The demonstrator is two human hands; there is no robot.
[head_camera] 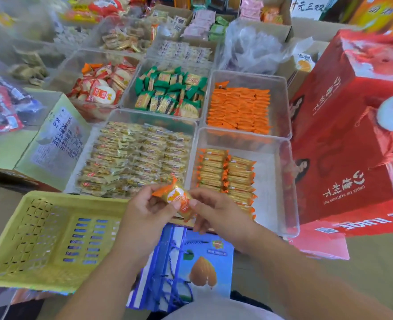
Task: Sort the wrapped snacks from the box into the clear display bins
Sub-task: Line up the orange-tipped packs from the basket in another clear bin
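Down at the near left there's a yellow slotted basket point(40, 239). Just right of it, the left hand point(144, 211) is pinching one end of a small orange-and-gold wrapped snack point(179, 200), with the thumb on the front and the fingers curled behind. The packet is up in the air between both hands, just short of the near rim of the bins, and touching nothing else. The right hand point(216, 211) has the other end, also in a thumb-and-finger pinch.

Right behind that hand is the clear bin point(268, 181) at the near right corner of the block of bins. It has similar orange-ended packets in two neat rows along its left side and bare floor to their right, so I'd guess that's where this one goes. Far right, a big red box point(352, 139) stands right beside the bins.

Handling-wise it looks feather-light, with crinkly, slick film and probably a brittle biscuit inside. I'd hold it by the crimped ends or the flat faces and not squeeze the middle.
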